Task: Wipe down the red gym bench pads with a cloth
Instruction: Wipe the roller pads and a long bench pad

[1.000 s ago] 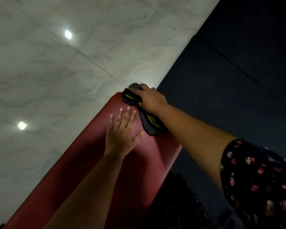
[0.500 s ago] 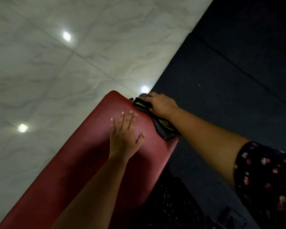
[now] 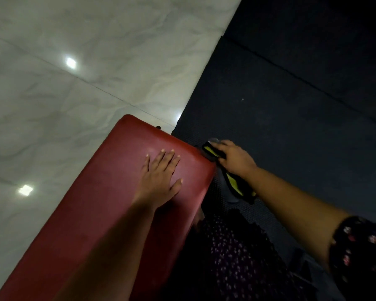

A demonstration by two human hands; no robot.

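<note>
left grip (image 3: 159, 177) rests flat, empty (palm down), on red pad (image 3: 109, 192); right grip (image 3: 234, 158) clutches cloth (image 3: 237, 185) at its edge.

Left hand (image 3: 161, 177) flat on bench pad (image 3: 109, 192), blocks middle near far end. Bare pad beyond fingertips and along left edge. Right hand (image 3: 237, 158) with cloth (image 3: 237, 185) crowds right edge. Dark mat (image 3: 291, 105) beyond open.

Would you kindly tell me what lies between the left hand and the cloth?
Only bare red pad: in the head view, the left hand rests flat on it, and the cloth, gripped by the right hand, sits at the pad's right edge.
</note>
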